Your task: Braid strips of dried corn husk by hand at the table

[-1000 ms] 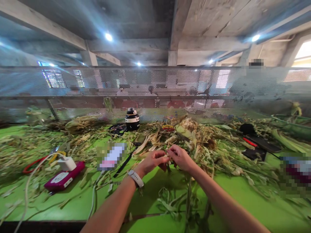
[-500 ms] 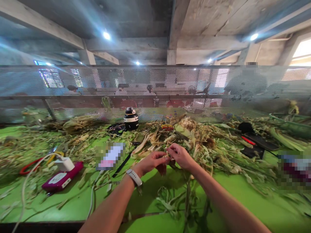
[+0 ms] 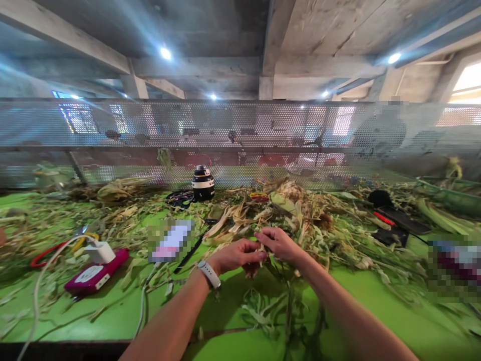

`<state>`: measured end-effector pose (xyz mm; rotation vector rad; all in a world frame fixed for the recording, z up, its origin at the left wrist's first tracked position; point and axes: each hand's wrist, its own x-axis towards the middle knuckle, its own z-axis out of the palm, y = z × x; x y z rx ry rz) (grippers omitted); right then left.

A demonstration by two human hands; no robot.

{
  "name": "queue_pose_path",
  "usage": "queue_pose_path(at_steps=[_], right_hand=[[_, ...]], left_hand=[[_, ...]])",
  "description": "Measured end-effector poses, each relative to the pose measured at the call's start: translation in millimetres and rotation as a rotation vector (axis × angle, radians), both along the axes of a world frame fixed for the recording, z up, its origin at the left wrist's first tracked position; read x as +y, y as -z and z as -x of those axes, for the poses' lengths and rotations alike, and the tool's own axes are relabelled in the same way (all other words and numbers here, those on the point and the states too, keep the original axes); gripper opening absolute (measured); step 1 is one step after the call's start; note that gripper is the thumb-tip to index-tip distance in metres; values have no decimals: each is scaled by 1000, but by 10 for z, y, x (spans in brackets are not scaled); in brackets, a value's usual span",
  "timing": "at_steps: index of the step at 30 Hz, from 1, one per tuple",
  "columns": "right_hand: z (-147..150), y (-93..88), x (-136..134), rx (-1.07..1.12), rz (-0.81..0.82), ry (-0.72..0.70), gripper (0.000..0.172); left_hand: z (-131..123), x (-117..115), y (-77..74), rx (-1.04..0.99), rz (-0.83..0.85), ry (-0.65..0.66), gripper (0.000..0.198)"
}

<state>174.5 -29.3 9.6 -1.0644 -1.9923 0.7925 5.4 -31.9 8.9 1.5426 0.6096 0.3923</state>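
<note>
My left hand (image 3: 240, 256), with a white watch on its wrist, is closed in a pinch near the middle of the green table. A small pale strip of corn husk (image 3: 262, 249) shows between its thumb and fingers. Right beside it, my right hand (image 3: 277, 243) is also closed, its fingertips meeting at the top of the same strip. How far the strip runs inside the fingers is hidden. Beyond both hands lies a heap of dried corn husks (image 3: 300, 210). Closer to me, loose green husk strips (image 3: 261, 308) lie on the table (image 3: 214, 316).
At left are a purple power bank (image 3: 97, 273) with a white plug (image 3: 99, 251), red-handled scissors (image 3: 47, 256) and a blurred phone (image 3: 173, 242) on a cable. A black jar-shaped bottle (image 3: 203, 184) stands before the perforated metal screen (image 3: 233, 123). A green basket (image 3: 451, 195) stands at right.
My left fingers and thumb have shifted slightly right and down, and the pale strip now shows more plainly between them. My right hand has dipped a little. A blurred hand edge appears at far left.
</note>
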Motion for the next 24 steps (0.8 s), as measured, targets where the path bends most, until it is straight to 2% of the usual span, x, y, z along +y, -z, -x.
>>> queue_pose_path(at_steps=[2, 4, 8, 10, 15, 20, 24], right_hand=[[12, 40, 23, -2, -41, 41, 48], [1, 66, 41, 47, -25, 75, 49], [-63, 67, 51, 172, 235, 136, 56], [-76, 57, 47, 166, 288, 116, 57], [-36, 69, 75, 133, 110, 52, 54], [-29, 104, 110, 71, 10, 133, 47], [-43, 57, 63, 51, -26, 198, 42]], left_hand=[[0, -5, 2, 7, 33, 15, 37], [-13, -1, 14, -34, 47, -25, 37], [-52, 35, 45, -176, 20, -176, 38], [-61, 57, 55, -208, -3, -231, 37], [-60, 92, 77, -206, -77, -300, 36], [-55, 95, 79, -178, -86, -295, 35], [-58, 83, 53, -184, -85, -315, 35]])
